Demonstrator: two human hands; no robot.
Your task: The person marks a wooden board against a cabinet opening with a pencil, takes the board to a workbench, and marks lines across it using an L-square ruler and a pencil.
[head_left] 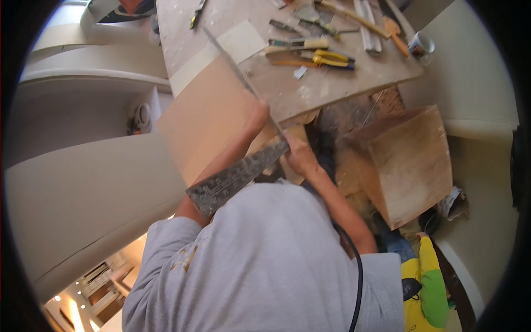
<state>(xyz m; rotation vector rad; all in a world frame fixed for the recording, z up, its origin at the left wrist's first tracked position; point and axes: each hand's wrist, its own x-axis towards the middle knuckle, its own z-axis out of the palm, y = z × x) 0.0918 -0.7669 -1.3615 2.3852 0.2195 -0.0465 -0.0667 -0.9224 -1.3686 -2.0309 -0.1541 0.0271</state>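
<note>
A metal carpenter's square (238,176) spans the space before my chest, its wide, speckled arm near me and its narrow arm running away over the table. Closed at its corner is my right hand (301,156). My left hand (259,114) is closed on the narrow arm, its fingers mostly hidden and slightly blurred. Under my left forearm lies a thin light-brown board (207,99), partly on the worktable (310,94) and reaching past its edge towards me.
Pliers with yellow handles (333,59), a wooden-handled tool (354,19) and a mug (421,44) are on the table. A wooden box (412,166) stands to my right. Lower right, a person in a yellow and green top (434,293) is close by. A curved pale wall (94,199) is left.
</note>
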